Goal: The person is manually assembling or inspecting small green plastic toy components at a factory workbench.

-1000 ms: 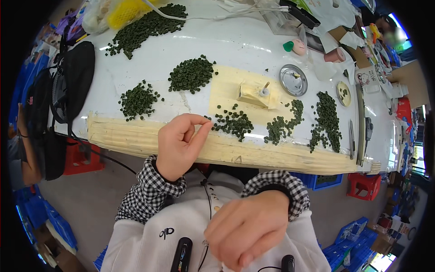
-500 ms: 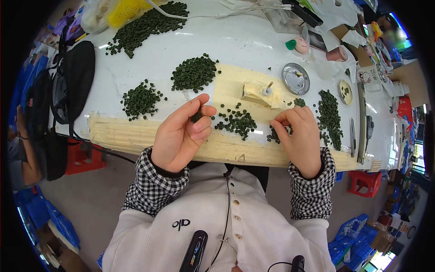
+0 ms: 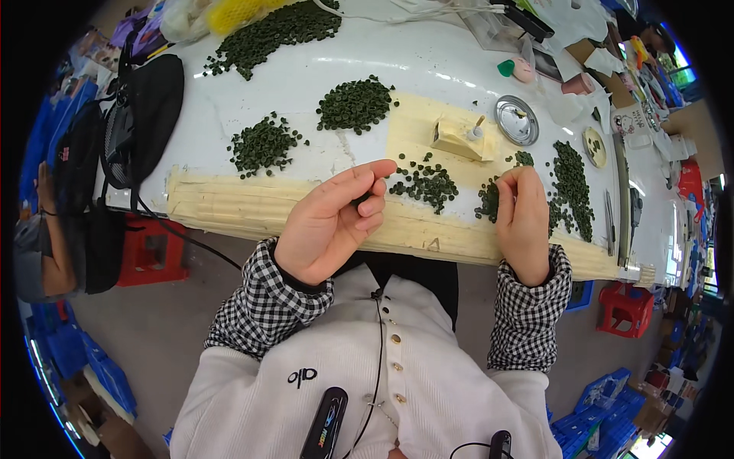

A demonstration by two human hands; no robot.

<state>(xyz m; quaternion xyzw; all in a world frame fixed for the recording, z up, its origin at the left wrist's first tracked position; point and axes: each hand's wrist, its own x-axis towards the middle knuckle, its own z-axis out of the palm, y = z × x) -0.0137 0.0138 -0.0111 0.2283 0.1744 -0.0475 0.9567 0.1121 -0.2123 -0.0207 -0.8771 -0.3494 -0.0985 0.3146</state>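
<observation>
A small cream dish [image 3: 599,160] holds dark green pieces [image 3: 594,144].

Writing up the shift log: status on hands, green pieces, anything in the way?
Left hand half-curled, something dark within. Right hand bent down at green pieces, grip contents hidden. Yellow block stands beyond both hands.

Lettering stands on the wearer's cream top [image 3: 355,336]: a short dark word [image 3: 302,375] on the chest, at the lower middle of the frame, left of the buttons. Below it, at the bottom edge, a slim black device [image 3: 324,422] bears a pale emblem and small coloured lettering. At the upper right, a white package [image 3: 628,122] carries a cartoon figure and dark print, too small to make out.
</observation>
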